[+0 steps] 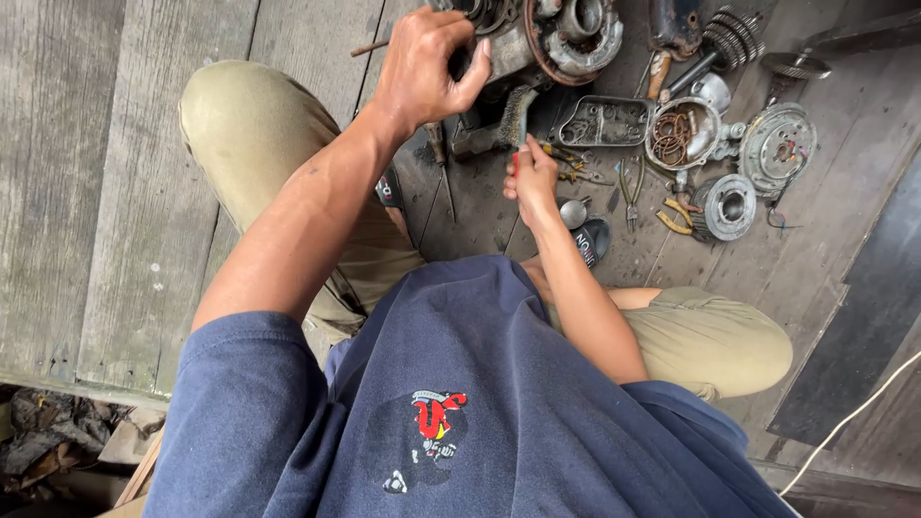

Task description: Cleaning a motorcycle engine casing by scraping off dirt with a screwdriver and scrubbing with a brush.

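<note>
Left hand (422, 67) on greasy engine casing (537, 43) — bristly wire brush (516, 117) in right hand (531, 182)

Pliers (628, 190), gear shaft (727, 43) and metal bowl (682, 132) on planks (86, 192).

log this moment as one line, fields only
left hand grips grey metal engine casing | right hand holds red-handled wire brush by casing | round metal bowl of rusty rings right | worn wooden floor

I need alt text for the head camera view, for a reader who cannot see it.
A squatting person's left hand grips a greasy engine casing while the right hand holds a wire brush against it. Pliers, a gear shaft and round metal engine parts lie on the wooden floor.
</note>
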